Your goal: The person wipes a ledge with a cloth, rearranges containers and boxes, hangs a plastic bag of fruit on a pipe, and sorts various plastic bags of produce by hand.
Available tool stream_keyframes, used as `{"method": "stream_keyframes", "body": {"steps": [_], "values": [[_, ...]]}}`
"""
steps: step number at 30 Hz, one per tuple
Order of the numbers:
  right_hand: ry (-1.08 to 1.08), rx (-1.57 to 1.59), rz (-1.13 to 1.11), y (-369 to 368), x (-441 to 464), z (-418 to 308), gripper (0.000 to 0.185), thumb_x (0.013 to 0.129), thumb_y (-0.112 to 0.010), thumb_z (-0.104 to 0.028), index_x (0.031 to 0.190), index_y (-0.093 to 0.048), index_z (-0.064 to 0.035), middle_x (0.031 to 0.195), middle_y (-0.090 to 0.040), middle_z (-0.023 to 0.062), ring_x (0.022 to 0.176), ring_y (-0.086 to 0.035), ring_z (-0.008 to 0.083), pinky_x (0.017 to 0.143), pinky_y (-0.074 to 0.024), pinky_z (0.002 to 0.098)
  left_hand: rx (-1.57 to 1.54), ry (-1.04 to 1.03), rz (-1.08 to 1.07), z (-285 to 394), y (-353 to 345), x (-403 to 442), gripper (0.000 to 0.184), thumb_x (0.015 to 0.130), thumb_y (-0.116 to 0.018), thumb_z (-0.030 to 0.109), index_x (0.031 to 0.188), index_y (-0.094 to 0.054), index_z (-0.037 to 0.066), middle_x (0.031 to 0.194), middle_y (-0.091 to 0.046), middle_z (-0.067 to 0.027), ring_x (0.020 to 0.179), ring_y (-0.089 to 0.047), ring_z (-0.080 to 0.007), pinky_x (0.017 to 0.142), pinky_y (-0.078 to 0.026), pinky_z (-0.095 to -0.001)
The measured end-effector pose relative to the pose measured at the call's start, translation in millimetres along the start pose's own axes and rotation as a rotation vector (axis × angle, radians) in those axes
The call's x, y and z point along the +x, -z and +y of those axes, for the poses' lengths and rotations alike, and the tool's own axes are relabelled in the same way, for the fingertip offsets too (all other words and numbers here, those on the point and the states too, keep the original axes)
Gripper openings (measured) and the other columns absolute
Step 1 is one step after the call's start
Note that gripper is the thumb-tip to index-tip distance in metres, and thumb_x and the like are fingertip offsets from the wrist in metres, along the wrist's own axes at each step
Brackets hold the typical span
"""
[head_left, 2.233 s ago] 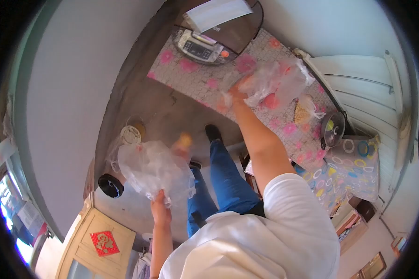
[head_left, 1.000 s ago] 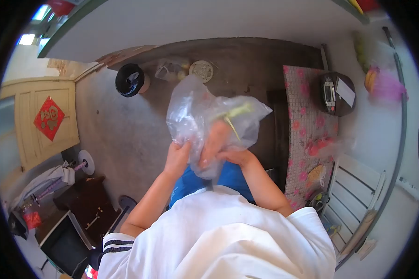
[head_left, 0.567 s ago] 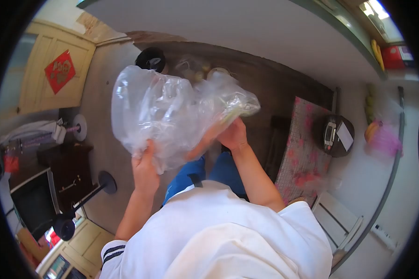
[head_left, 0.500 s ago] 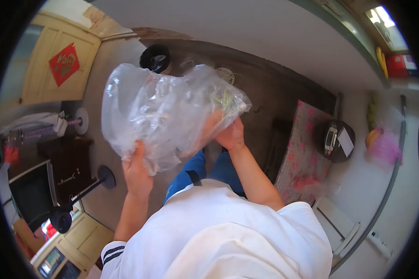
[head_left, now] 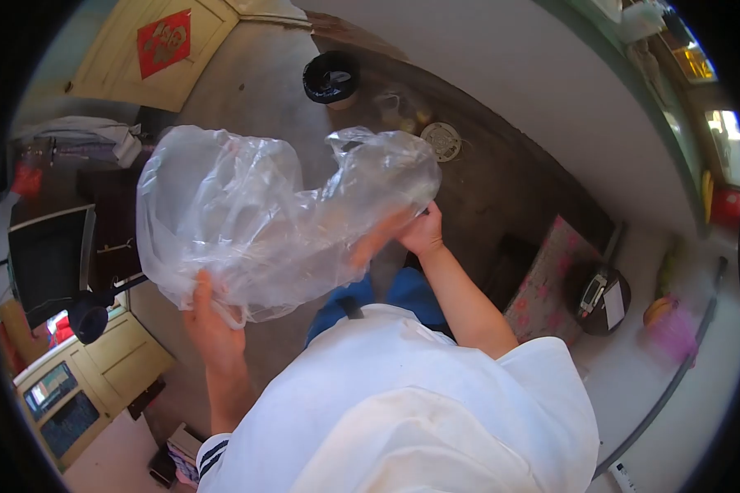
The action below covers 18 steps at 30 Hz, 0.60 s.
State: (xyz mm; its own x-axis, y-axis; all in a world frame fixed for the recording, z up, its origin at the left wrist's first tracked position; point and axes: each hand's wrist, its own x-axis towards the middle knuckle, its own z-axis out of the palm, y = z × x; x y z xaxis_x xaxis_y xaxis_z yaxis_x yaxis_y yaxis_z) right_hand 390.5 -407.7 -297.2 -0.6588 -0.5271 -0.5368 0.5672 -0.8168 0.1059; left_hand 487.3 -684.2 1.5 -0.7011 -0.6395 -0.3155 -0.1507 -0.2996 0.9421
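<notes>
A large clear plastic bag [head_left: 247,222] spreads in front of me, crumpled and puffed open at the left. My left hand [head_left: 214,311] grips its lower left edge with the thumb on top. At the bag's right end, my right hand [head_left: 422,232] is closed on the plastic beside an orange-pink shape [head_left: 380,238] seen blurred through it. What else lies inside the bag is hard to make out.
Beyond the bag stand a black-lined bin [head_left: 330,78], a small bag on the floor [head_left: 399,111] and a round white lid [head_left: 441,142]. A flowered table [head_left: 547,287] with a round appliance [head_left: 596,300] is at right. A monitor [head_left: 51,263] stands at left.
The view has turned, and the bag with both hands has shifted left in it. Earlier my hands were apart, the right one at the flowered table; now both hold the bag. The green stalks are less visible.
</notes>
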Motion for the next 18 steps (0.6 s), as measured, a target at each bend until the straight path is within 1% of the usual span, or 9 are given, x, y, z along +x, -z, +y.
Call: {"method": "stream_keyframes", "body": {"steps": [2,5,8,9,11,12,13,15,18], "values": [[0.006,-0.032,0.023,-18,2,-1,0.061,0.087,-0.039,-0.046,0.133,-0.044,-0.0064,0.137,-0.046,0.0142,0.128,-0.039,0.0319,0.109,-0.0270,0.0486,0.066,-0.038,0.026,-3,8,1,0.024,0.089,-0.056,0.007,0.112,-0.055,0.001,0.096,-0.058,-0.0042,0.085,-0.056,-0.0130,0.076,-0.047,-0.0306],[0.062,-0.092,-0.064,-40,12,8,0.061,0.087,-0.041,-0.046,0.133,-0.045,-0.0064,0.137,-0.046,0.0148,0.128,-0.039,0.0319,0.108,-0.0272,0.0498,0.146,-0.091,0.000,-3,20,7,0.022,0.085,-0.058,0.002,0.106,-0.058,0.000,0.094,-0.060,-0.0051,0.083,-0.057,-0.0132,0.074,-0.046,-0.0283],[0.134,-0.133,-0.064,-40,20,-8,0.059,0.089,-0.041,-0.047,0.131,-0.046,-0.0060,0.131,-0.051,0.0149,0.122,-0.047,0.0313,0.106,-0.0324,0.0471,0.295,-0.146,0.037,-7,30,11,0.020,0.081,-0.059,-0.001,0.101,-0.060,-0.002,0.095,-0.061,-0.0064,0.083,-0.057,-0.0132,0.074,-0.045,-0.0261],[0.245,-0.363,0.051,-43,18,-16,0.059,0.090,-0.040,-0.048,0.131,-0.047,-0.0059,0.129,-0.053,0.0145,0.119,-0.050,0.0302,0.104,-0.0348,0.0451,0.357,-0.163,0.067,-9,37,12,0.020,0.081,-0.060,-0.001,0.100,-0.060,-0.002,0.095,-0.062,-0.0069,0.083,-0.057,-0.0132,0.074,-0.045,-0.0254],[0.463,-0.830,0.266,-65,21,-30,0.059,0.091,-0.039,-0.049,0.130,-0.047,-0.0059,0.123,-0.057,0.0137,0.112,-0.055,0.0279,0.100,-0.0395,0.0411,0.725,-0.488,-0.032,-19,52,21,0.020,0.080,-0.060,-0.002,0.100,-0.061,-0.002,0.096,-0.062,-0.0074,0.083,-0.057,-0.0136,0.075,-0.045,-0.0264],[0.386,-0.980,0.085,-89,26,-18,0.054,0.092,-0.043,-0.045,0.128,-0.049,-0.0054,0.117,-0.060,0.0122,0.106,-0.058,0.0254,0.097,-0.0420,0.0380,0.911,-0.644,-0.087,-23,59,26,0.020,0.079,-0.060,-0.003,0.100,-0.061,-0.002,0.096,-0.062,-0.0076,0.083,-0.057,-0.0138,0.075,-0.045,-0.0269],[0.300,-1.119,-0.095,-111,31,4,0.049,0.092,-0.047,-0.041,0.125,-0.052,-0.0050,0.111,-0.062,0.0106,0.100,-0.061,0.0228,0.093,-0.0445,0.0350,0.871,-0.579,-0.071,-26,62,30,0.021,0.080,-0.059,-0.003,0.101,-0.061,-0.002,0.097,-0.062,-0.0081,0.083,-0.058,-0.0143,0.076,-0.046,-0.0277],[-0.024,-1.601,-0.038,-130,53,63,0.033,0.089,-0.056,-0.026,0.111,-0.062,-0.0026,0.099,-0.065,0.0084,0.091,-0.061,0.0172,0.084,-0.0477,0.0311,0.765,-0.438,-0.031,-27,63,41,0.023,0.081,-0.058,-0.002,0.103,-0.060,-0.002,0.099,-0.061,-0.0089,0.084,-0.058,-0.0154,0.077,-0.046,-0.0292],[0.157,-1.947,-0.123,-107,87,105,0.027,0.084,-0.059,-0.024,0.094,-0.068,-0.0010,0.088,-0.067,0.0102,0.086,-0.063,0.0172,0.077,-0.0492,0.0323,0.503,-0.190,0.066,-24,71,59,0.025,0.083,-0.056,0.000,0.108,-0.059,-0.002,0.102,-0.061,-0.0097,0.088,-0.058,-0.0170,0.080,-0.046,-0.0312]]}}
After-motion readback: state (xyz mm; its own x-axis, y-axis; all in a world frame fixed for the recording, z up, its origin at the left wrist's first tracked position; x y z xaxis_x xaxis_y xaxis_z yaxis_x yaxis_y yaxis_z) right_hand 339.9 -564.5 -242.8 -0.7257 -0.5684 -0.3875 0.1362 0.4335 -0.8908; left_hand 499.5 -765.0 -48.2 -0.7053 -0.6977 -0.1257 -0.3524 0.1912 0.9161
